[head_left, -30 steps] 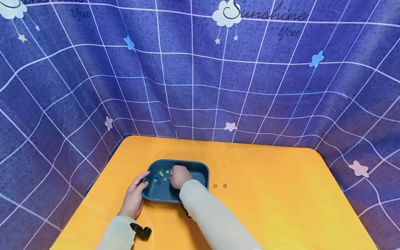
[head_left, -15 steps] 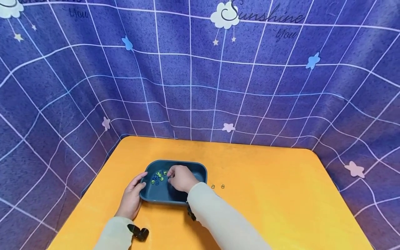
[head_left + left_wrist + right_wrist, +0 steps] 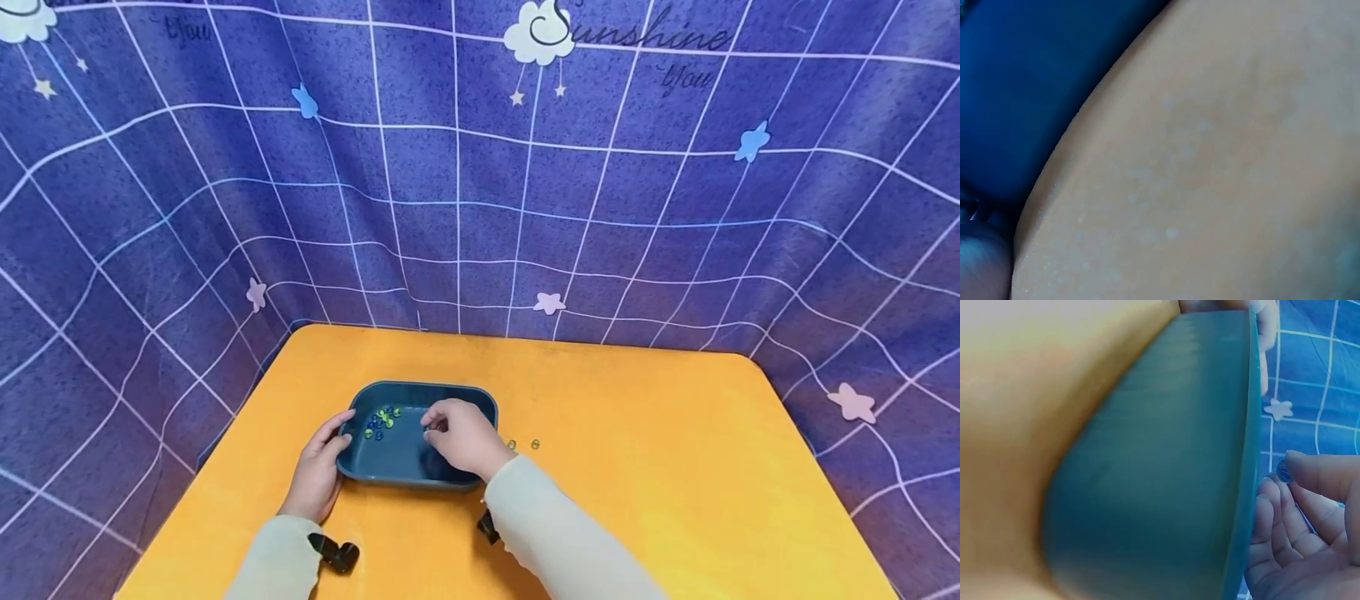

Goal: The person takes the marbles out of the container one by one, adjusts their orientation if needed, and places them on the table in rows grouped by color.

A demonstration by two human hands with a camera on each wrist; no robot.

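Head view: dark teal plastic tray sits on the orange table, left of centre, close to the person. Left hand grips the tray's left wall, thumb over the rim, fingers down the outside. Right hand is over the tray's right half, above the rim, fingertips brought together in a pinch; what they hold is too small to make out from here. Loose cluster of blue and green glass beads lies on the tray floor toward the back-left corner, apart from the right hand. Two more clear beads rest on the table just right of the tray. A purple grid-pattern cloth with stars and clouds hangs behind and on both sides of the table.

Left wrist view: nearly all blurred orange table surface; blue cloth in the upper left. No hand or tray can be made out here.

Right wrist view: the tray's outer wall fills the middle, seen side-on, table beside it. Right hand is past the rim, fingers curled, thumb and forefinger pinching one small blue bead. Fingertips of the left hand show at the tray's far end, on the rim.
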